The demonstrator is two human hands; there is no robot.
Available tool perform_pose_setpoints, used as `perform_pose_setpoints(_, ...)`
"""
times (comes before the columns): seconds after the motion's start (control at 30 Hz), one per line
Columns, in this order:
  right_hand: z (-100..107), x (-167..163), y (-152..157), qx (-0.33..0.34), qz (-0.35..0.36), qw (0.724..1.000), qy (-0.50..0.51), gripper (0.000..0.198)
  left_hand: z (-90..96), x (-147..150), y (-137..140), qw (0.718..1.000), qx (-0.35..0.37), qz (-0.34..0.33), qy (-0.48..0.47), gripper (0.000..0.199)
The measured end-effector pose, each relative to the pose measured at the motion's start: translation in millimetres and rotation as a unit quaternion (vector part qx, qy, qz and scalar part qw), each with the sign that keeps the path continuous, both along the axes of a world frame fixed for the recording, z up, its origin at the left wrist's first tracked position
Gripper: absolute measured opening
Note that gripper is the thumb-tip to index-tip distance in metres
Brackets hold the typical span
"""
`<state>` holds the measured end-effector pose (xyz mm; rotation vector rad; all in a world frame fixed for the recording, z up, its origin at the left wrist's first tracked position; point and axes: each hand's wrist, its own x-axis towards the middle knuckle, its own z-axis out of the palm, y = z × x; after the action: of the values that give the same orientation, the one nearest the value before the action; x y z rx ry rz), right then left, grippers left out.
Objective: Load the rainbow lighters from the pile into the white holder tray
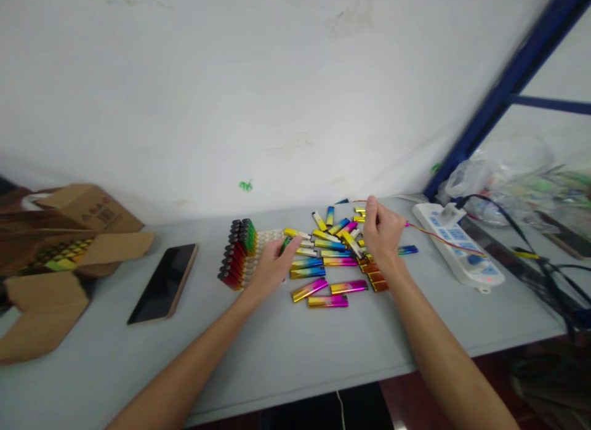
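Observation:
My left hand [268, 267] is closed around a green lighter [285, 245], held just right of a white tray [268, 236] with rows of small holes. Red lighters [234, 263] and green lighters [250, 236] with dark tops stand upright in the tray's left part. My right hand [382, 230] is a fist raised over the right side of a loose pile of shiny multicoloured lighters [339, 262]. What it grips, if anything, is hidden. A thin red-and-yellow wire [431, 233] appears from behind this hand and runs toward the power strip.
A white power strip [457, 248] with plugs lies on the right, near clear plastic bags [503, 177]. On the left are a dark phone [164, 282] and an open cardboard box [104, 214] with lighters inside. A wall [277, 97] stands behind the grey table [295, 356].

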<state>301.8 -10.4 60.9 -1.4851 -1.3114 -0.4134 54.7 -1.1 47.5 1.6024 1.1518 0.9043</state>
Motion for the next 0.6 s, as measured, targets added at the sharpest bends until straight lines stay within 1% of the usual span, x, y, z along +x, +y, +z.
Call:
perform_pose_setpoints(0.17,-2.5,-4.6,0.3,-0.007,0.013,1.000,0.000,0.054,-8.2,-0.5,-1.5,0.999,0.029,0.021,0.030,0.045)
perform_pose_setpoints(0.33,-2.1,-4.9,0.0,-0.015,0.014,1.000,-0.001,0.053,-9.0,0.4,-1.9,0.997,0.048,0.022,0.056,0.040)
perform_pose_setpoints(0.5,-2.3,-4.9,0.0,-0.018,0.014,1.000,-0.005,0.052,-11.2,1.5,-2.6,0.998,0.044,0.028,0.028,0.043)
perform_pose_setpoints(0.6,-2.8,-4.7,0.4,-0.018,0.015,1.000,-0.006,0.054,-9.9,0.5,-2.6,1.000,0.027,-0.001,0.007,0.050)
